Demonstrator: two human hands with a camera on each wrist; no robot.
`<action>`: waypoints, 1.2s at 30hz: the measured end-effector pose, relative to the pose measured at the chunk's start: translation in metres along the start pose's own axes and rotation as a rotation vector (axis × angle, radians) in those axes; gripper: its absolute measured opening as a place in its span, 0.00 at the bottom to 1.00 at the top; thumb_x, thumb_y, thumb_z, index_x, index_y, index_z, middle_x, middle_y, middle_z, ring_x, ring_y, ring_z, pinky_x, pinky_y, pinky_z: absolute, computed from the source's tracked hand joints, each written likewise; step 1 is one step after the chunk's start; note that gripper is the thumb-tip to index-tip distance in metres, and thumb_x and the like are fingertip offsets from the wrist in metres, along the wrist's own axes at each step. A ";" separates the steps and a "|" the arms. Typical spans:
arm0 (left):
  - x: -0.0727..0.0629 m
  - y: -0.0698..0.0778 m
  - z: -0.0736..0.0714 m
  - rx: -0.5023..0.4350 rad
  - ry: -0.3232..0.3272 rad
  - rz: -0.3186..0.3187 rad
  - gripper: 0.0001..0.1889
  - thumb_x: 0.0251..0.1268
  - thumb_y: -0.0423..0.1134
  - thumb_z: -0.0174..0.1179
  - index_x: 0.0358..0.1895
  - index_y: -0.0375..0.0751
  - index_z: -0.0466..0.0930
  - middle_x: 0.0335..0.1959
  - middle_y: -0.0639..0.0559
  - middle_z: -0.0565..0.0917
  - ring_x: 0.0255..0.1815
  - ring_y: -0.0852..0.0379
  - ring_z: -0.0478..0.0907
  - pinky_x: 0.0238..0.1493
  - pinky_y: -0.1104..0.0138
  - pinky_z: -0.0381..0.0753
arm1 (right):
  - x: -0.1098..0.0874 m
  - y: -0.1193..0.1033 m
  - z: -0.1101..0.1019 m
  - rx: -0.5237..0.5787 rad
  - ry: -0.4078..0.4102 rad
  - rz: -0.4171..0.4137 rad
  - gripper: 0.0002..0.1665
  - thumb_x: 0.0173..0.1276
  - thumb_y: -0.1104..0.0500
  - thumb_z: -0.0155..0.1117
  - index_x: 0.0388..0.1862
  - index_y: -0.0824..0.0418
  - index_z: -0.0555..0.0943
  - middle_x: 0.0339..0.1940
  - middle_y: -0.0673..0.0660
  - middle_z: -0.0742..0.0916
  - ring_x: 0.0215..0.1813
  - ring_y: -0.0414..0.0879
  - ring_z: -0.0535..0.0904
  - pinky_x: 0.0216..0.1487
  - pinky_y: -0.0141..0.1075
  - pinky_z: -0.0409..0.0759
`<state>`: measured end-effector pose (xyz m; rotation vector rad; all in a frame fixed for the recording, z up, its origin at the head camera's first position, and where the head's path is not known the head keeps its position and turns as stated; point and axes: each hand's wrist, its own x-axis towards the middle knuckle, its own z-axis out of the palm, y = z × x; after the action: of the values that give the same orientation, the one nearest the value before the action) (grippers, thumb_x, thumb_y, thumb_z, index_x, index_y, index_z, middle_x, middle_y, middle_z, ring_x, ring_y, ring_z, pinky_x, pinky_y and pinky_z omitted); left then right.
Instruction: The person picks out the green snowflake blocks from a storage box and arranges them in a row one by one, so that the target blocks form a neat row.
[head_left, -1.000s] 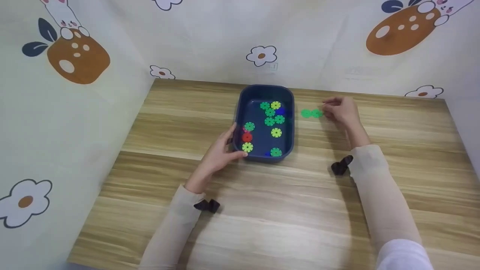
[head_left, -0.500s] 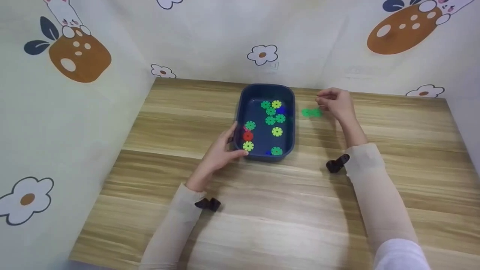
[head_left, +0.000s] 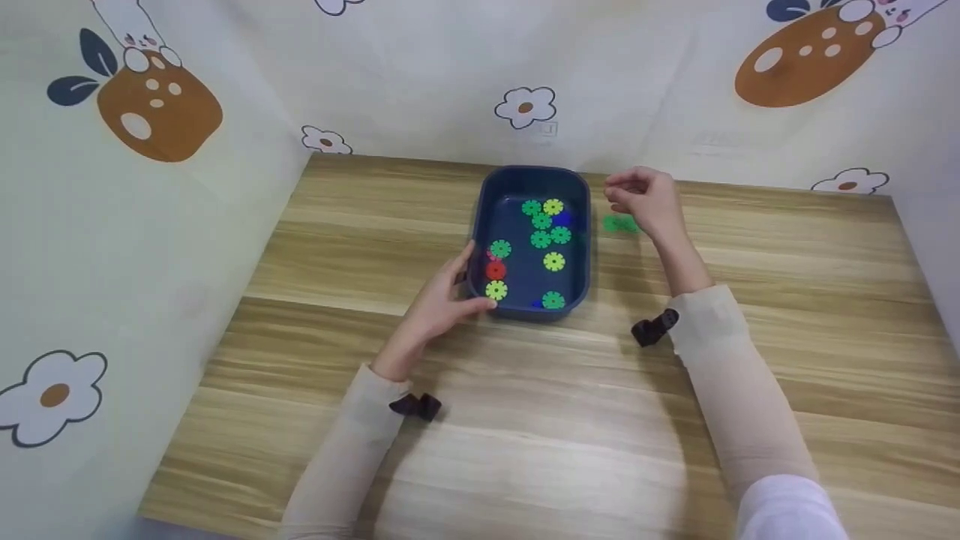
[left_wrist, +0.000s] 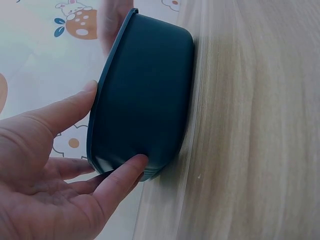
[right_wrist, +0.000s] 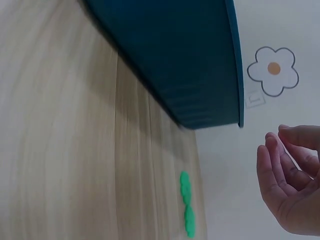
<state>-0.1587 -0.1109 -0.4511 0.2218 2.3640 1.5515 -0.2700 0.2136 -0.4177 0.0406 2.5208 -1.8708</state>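
A dark blue plastic basin [head_left: 480, 202] stands on the table with several green, yellow, red and blue notched disc pieces scattered on its floor. My left hand [head_left: 441, 301] grips its near left corner, thumb on the near end and fingers along the left side; the left wrist view shows fingertips against the basin's outer wall [left_wrist: 145, 95]. My right hand [head_left: 651, 201] hovers above the table just right of the basin, fingers loosely bent and holding nothing visible. Below it lie two joined green notched discs [head_left: 619, 223], partly hidden by the hand in the head view.
The wood-grain table [head_left: 510, 405] ends at a patterned wall cloth [head_left: 420, 82] close behind the basin. Another cloth side rises at the left. Dark wrist cameras [head_left: 416, 406] stick out from both sleeves.
My right hand has moved leftward and slightly away from me, passing over the joined green discs toward the basin. The left hand and basin have stayed put.
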 end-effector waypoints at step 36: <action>0.004 -0.002 0.001 0.001 0.015 0.061 0.51 0.57 0.36 0.73 0.80 0.42 0.48 0.79 0.35 0.56 0.75 0.35 0.64 0.71 0.52 0.72 | -0.008 -0.015 0.103 -0.110 -0.117 -0.074 0.09 0.68 0.62 0.68 0.45 0.65 0.86 0.45 0.62 0.89 0.38 0.41 0.85 0.42 0.30 0.87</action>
<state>-0.1616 -0.1097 -0.4541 0.2862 2.3909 1.5849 -0.2640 0.1106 -0.4332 -0.1597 2.5734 -1.6995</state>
